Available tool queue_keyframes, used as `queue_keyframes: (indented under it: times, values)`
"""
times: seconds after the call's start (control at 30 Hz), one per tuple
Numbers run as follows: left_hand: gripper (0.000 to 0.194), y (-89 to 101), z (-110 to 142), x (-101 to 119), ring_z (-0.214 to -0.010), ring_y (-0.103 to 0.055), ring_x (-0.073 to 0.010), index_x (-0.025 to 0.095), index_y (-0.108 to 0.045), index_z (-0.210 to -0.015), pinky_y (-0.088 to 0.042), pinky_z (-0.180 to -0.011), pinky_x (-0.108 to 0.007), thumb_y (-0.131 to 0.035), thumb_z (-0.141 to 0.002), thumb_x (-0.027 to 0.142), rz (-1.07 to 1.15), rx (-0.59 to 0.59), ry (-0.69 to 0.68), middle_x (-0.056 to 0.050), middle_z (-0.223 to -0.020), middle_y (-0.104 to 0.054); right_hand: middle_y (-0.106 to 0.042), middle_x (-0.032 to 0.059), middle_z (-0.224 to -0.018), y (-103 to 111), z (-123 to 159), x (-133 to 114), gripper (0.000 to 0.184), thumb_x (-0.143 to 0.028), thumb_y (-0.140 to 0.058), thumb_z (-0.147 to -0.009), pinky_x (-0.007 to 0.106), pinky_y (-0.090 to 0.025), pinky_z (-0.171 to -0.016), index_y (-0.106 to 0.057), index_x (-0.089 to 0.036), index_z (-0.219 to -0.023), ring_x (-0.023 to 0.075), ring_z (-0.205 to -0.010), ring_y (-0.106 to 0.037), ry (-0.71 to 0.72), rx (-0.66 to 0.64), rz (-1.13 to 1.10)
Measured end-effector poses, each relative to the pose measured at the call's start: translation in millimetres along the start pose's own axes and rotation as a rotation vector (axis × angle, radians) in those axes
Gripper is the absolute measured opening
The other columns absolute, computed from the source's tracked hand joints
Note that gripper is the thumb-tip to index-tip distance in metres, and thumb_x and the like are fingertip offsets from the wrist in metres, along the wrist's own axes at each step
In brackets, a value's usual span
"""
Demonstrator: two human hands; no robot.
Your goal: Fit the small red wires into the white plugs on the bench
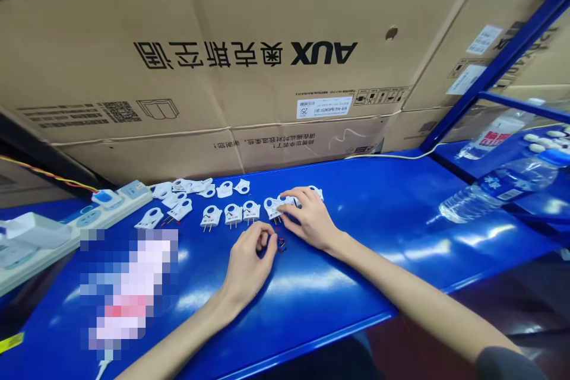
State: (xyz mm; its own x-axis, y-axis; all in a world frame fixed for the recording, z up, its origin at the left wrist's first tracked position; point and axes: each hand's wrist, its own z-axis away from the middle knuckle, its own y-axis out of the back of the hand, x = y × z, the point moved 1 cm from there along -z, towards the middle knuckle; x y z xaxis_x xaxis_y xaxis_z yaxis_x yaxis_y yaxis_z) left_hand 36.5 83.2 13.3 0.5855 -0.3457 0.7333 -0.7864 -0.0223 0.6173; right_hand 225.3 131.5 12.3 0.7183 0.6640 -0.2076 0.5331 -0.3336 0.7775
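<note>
My right hand (309,219) reaches over a row of white plug housings with ring-shaped handles. Its fingers are apart, and the fingertips are at the edge of one plug housing (271,209); whether they touch it I cannot tell. More plugs lie partly hidden behind that hand. My left hand (250,258) is closed, its fingers curled toward the thumb just above the blue table (338,291); what they hold, if anything, is hidden. Between the hands lie small red and black wire pieces (281,243). To the left stand several more plug housings (233,215), pins toward me.
A pile of white housings (182,187) lies at the back, near a power strip (95,214). A pixelated object (138,285) is at left. Large cardboard boxes (249,6) wall off the back. Water bottles (503,187) lie at right near a blue metal frame (503,62).
</note>
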Motion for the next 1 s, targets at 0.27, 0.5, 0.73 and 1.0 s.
queue_keyframes:
  times: [0.27,0.5,0.73,1.0]
  values:
    - [0.01,-1.1,2,1,-0.072,-0.054,-0.0173,0.023,-0.061,-0.084,-0.04,-0.073,-0.033,-0.054,-0.09,0.023,-0.103,-0.071,-0.084,0.001,-0.076,-0.055,-0.065,0.0105,-0.134,-12,-3,1,0.022,-0.02,-0.063,-0.097,0.047,-0.05,-0.102,-0.071,-0.022,-0.118,0.028,-0.123,-0.055,-0.121,-0.014,-0.069]
    - [0.013,-0.7,4,3,-0.062,-0.048,-0.0143,0.022,-0.057,-0.076,-0.038,-0.068,-0.032,-0.051,-0.087,0.019,-0.11,-0.082,-0.134,0.004,-0.066,-0.049,-0.066,0.0092,-0.132,-13,-10,-10,0.02,-0.025,-0.065,-0.098,0.047,-0.048,-0.104,-0.072,-0.023,-0.117,0.0265,-0.122,-0.055,-0.072,-0.058,-0.094]
    - [0.014,0.2,4,1,-0.064,-0.047,-0.0139,0.022,-0.05,-0.073,-0.039,-0.064,-0.028,-0.048,-0.086,0.021,-0.079,0.031,-0.107,0.003,-0.067,-0.047,-0.064,0.0081,-0.137,-31,-24,-19,0.023,-0.034,-0.069,-0.097,0.057,-0.035,-0.119,-0.073,-0.026,-0.118,0.0268,-0.129,-0.053,-0.006,-0.119,-0.071]
    - [0.016,2.6,4,0,-0.064,-0.048,-0.0143,0.023,-0.052,-0.075,-0.041,-0.065,-0.028,-0.05,-0.091,0.025,-0.039,0.074,-0.059,0.003,-0.068,-0.047,-0.066,0.0059,-0.134,-35,-21,-22,0.011,-0.024,-0.066,-0.096,0.057,-0.031,-0.122,-0.073,-0.025,-0.105,0.0257,-0.129,-0.054,-0.009,-0.079,-0.099]
